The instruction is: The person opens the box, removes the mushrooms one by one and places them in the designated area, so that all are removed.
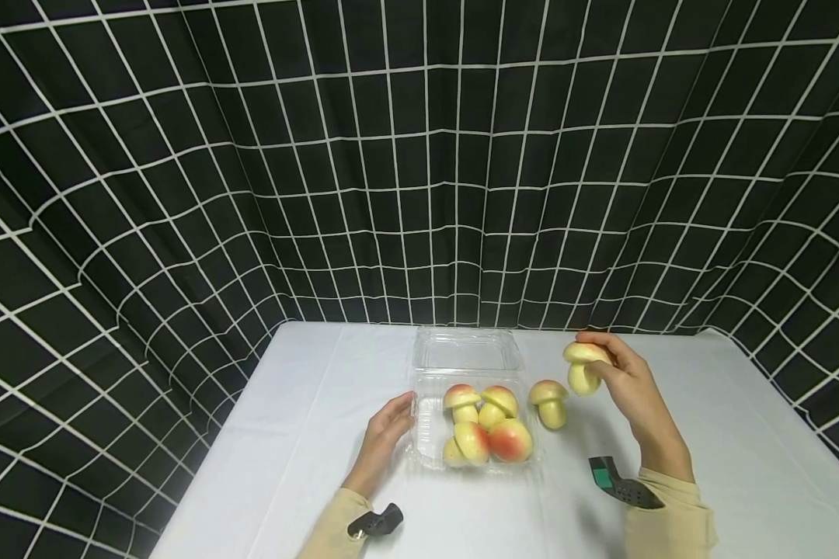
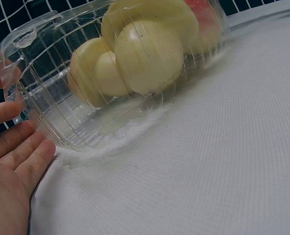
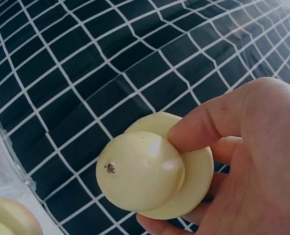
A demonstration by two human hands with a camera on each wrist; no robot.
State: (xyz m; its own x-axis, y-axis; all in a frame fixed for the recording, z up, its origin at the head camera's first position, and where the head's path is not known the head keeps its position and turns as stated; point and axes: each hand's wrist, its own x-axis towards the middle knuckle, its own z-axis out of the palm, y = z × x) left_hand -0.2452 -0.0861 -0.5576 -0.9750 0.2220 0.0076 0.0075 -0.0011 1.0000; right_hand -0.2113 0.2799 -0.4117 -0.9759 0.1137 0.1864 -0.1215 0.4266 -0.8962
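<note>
My right hand point(image 1: 632, 388) pinches a yellow toy mushroom point(image 1: 583, 380) with a reddish-tinged cap, raised at the right. The right wrist view shows its round stem end, marked with a small dark spot, and thumb and fingers at the cap. My left hand point(image 1: 384, 436) holds the left rim of a clear plastic box point(image 1: 429, 427); in the left wrist view its digits lie on both sides of the rim. Several yellow and red mushrooms point(image 1: 463, 397) lie in the box, mostly toward its right. Another mushroom point(image 1: 551, 411) stands on the table just right of the box.
The box's clear lid point(image 1: 467, 351) is folded back toward the table's far edge. A white cloth covers the table point(image 1: 308, 435). Black curtains point(image 1: 454, 194) with a white grid surround it at the back and sides. Both wrists wear dark straps point(image 1: 629, 491).
</note>
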